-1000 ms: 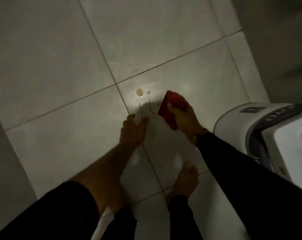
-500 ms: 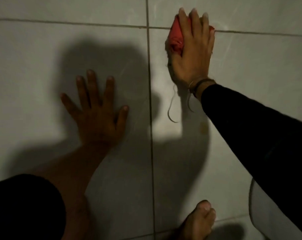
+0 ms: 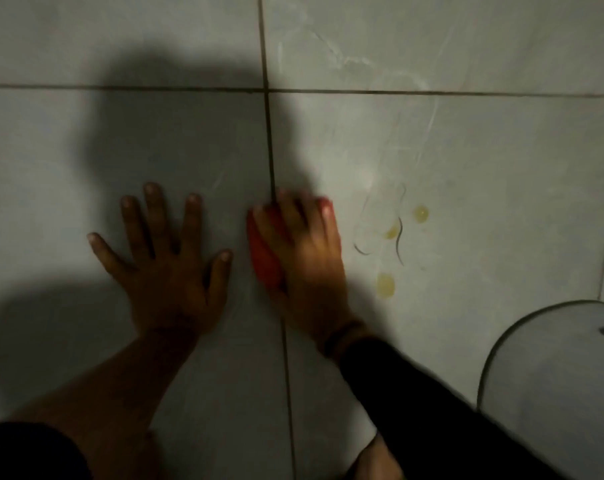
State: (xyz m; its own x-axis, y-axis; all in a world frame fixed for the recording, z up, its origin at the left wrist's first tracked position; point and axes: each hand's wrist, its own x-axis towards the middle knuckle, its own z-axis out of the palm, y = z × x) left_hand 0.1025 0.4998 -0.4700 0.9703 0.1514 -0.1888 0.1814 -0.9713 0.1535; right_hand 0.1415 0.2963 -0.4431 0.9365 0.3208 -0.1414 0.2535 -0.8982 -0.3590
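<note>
Right hand [image 3: 300,251]: laid over the red cloth [image 3: 264,252], fingers fairly straight, pressing it down rather than clenching it; blurred

Left hand [image 3: 165,265]: spread flat on the floor tile [image 3: 467,150], holding nothing; bracing me

Cloth: centre of frame, on the grout line [image 3: 271,150]; just left of the yellow drops [image 3: 385,284]

Change: half a second ago I had the cloth at the top of the frame; the drops were out of view

Meaning: drops unwiped; I judge the next stroke goes right
</note>
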